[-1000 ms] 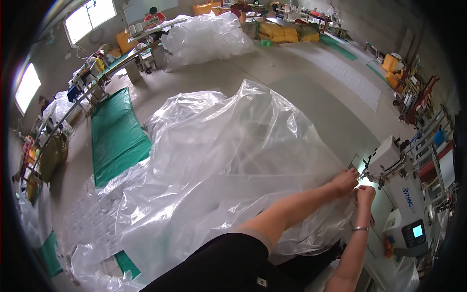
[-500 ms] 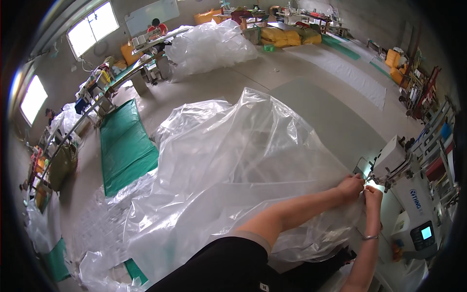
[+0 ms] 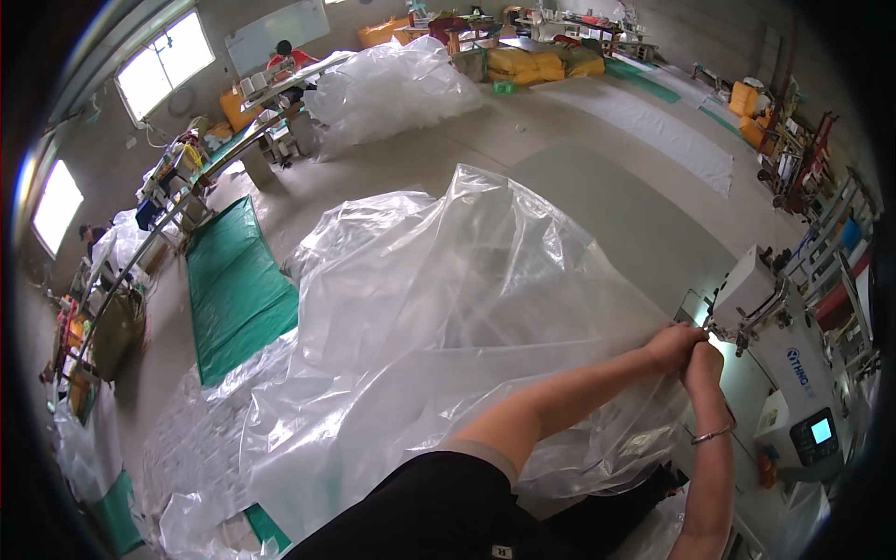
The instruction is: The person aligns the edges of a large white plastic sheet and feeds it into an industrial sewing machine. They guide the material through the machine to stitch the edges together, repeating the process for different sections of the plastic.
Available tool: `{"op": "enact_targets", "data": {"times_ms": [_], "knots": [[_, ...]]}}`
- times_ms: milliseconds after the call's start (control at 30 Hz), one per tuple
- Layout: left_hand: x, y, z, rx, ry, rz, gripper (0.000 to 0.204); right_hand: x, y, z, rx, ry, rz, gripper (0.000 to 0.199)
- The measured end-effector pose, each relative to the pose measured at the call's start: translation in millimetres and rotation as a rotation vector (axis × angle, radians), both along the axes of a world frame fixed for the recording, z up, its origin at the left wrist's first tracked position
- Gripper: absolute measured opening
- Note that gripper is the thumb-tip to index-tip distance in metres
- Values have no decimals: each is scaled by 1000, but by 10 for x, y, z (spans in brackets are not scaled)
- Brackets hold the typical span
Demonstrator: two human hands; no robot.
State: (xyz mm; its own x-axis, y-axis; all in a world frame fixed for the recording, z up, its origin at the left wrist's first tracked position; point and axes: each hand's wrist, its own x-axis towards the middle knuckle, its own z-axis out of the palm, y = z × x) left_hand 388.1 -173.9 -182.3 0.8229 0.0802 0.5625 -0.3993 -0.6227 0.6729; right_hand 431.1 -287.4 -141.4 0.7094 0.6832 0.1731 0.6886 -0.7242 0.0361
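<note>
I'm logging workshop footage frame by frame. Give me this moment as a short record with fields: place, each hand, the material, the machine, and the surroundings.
Place: large workshop with a concrete floor
Left hand: pinching the edge of the clear plastic sheet near the machine's needle area
Right hand: beside the left, on the same edge; a bangle on the wrist
Material: big, crumpled, transparent sheet billowing across the floor
Machine: white sewing machine with a small lit screen, at the right
Surroundings: green mat at the left; another plastic heap farther back
</note>
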Motion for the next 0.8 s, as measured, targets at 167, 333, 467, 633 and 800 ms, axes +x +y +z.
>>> {"op": "enact_targets", "data": {"times_ms": [167,333,467,633,800], "knots": [[49,244,-30,-746,499,-222,24,-140,-27,-167,299,164,-12,23],[-110,355,7,-90,-2,-25,32,-193,-124,-177,510,164,-42,19],[-212,268,114,198,-31,1,30,-217,-118,-69,539,315,-163,19],[-241,203,154,275,44,16,27,-203,-150,63,521,438,-166,18],[-263,182,240,382,167,24,26,-152,-152,-29,530,357,-33,16]]}}
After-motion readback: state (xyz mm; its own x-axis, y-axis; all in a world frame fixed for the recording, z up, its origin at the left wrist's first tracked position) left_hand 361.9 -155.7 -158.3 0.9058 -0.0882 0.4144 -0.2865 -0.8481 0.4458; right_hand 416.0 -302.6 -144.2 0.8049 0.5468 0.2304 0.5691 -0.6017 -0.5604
